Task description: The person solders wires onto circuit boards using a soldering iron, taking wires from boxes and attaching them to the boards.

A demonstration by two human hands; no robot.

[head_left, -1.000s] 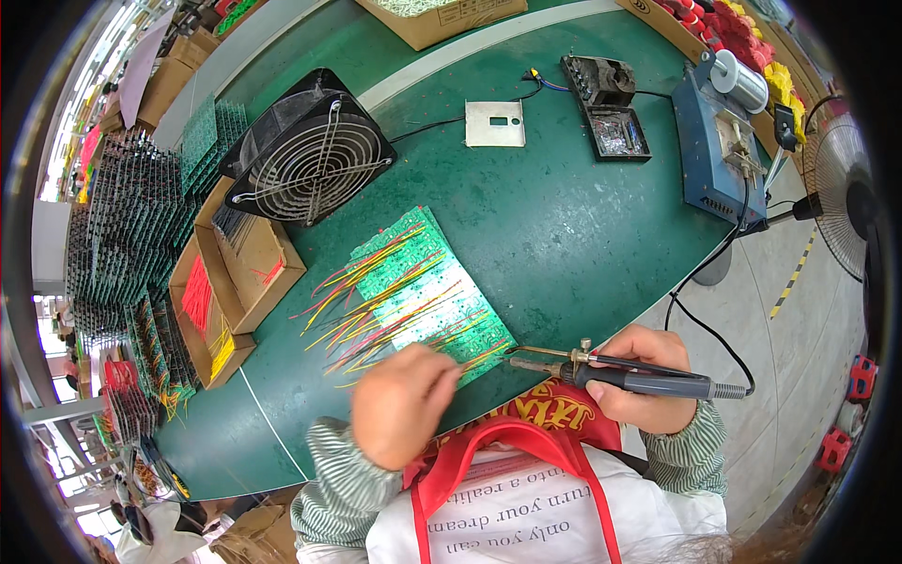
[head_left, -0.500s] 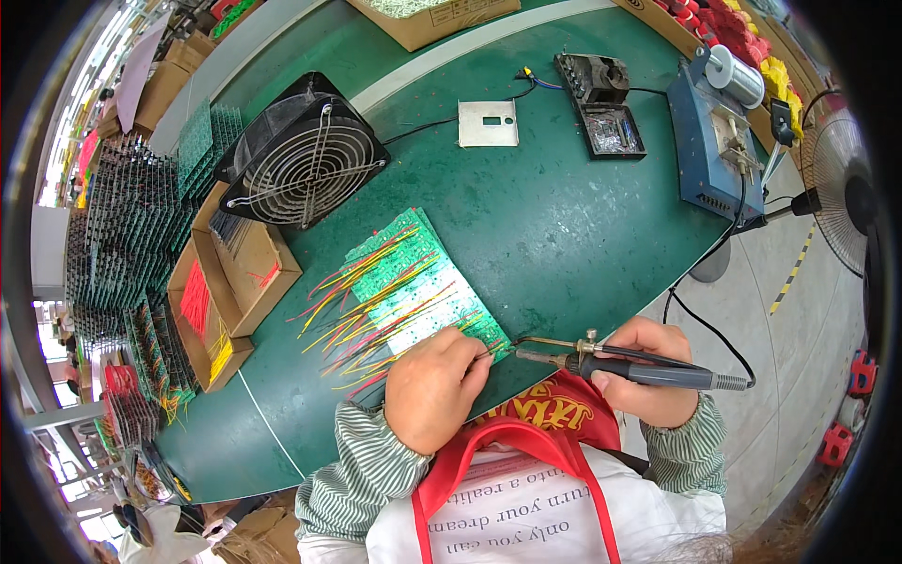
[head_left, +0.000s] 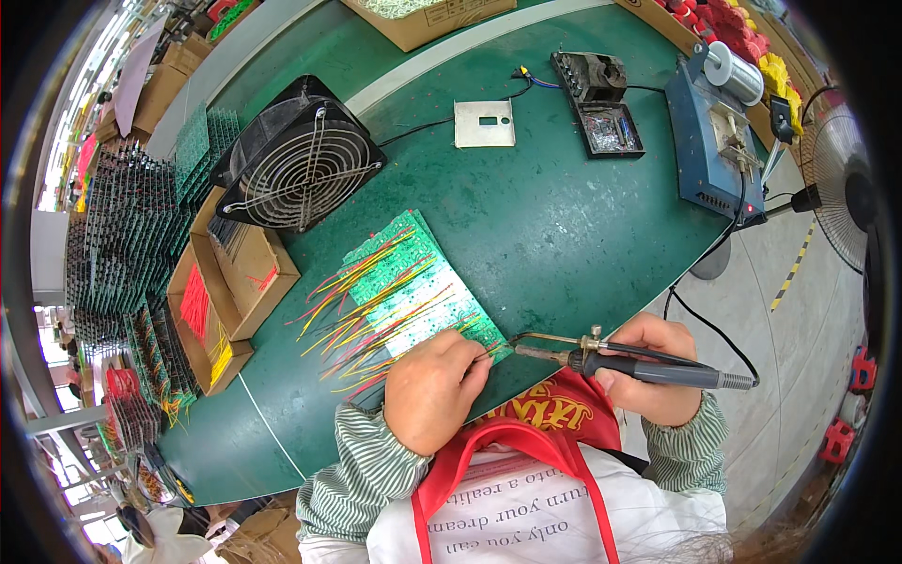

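1. Fingers of the left hand [head_left: 430, 390] are pinched together at the near corner of the green circuit board panel [head_left: 437, 273], apparently closed on one thin wire; the right hand [head_left: 662, 402] grips one soldering iron [head_left: 658, 371].
2. One iron tip points at that same corner, very near it; whether it touches cannot be told.
3. One panel lies flat on the green table [head_left: 564, 254], with red, yellow and dark wires [head_left: 362, 267] fanning left, too many to count.
4. Two cardboard trays [head_left: 246, 329] stand side by side: the left one holds red wires and yellow wires, the other a dark bundle and a few red pieces.
5. One black box [head_left: 587, 80] has an open tray [head_left: 611, 130] full of small bits.
6. One large carton [head_left: 437, 26] at the far edge contains pale green pieces.
7. One blue unit [head_left: 700, 155] carries one solder reel [head_left: 735, 75].
8. Two fans: one black box fan [head_left: 301, 160], one round caged fan [head_left: 841, 179].
9. One white plate [head_left: 484, 136] with two holes.
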